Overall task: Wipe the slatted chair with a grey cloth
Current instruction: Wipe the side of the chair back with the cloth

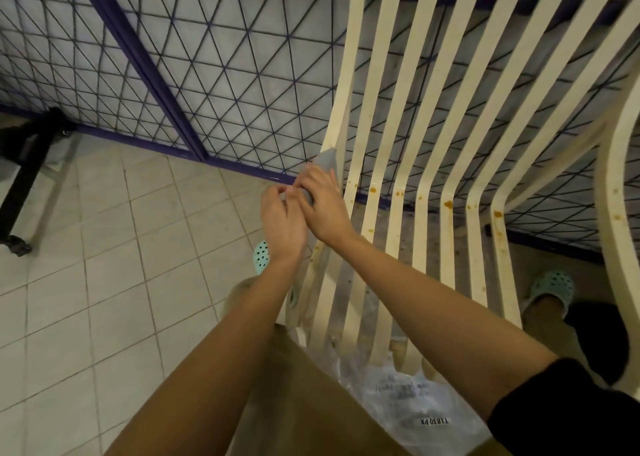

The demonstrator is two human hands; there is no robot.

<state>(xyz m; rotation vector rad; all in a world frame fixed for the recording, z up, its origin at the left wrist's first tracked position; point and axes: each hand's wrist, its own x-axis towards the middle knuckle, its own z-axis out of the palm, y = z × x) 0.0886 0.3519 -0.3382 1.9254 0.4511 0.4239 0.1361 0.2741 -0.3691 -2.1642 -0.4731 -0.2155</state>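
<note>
Left hand [282,221] and right hand [323,209] both pinch the grey cloth [328,161] on the slatted chair [447,247] edge, at nine o'clock. A plastic bag [408,393] lies at six o'clock.

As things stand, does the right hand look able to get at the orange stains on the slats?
Probably yes: the right hand holds the cloth at the chair's left edge, and the stains lie on open slats beside it, nothing between.

The left hand [282,223] and right hand [323,209] are bare. A black sleeve [568,417] covers the right upper arm. Khaki trousers [304,403], mint-green perforated clogs [552,287].
</note>
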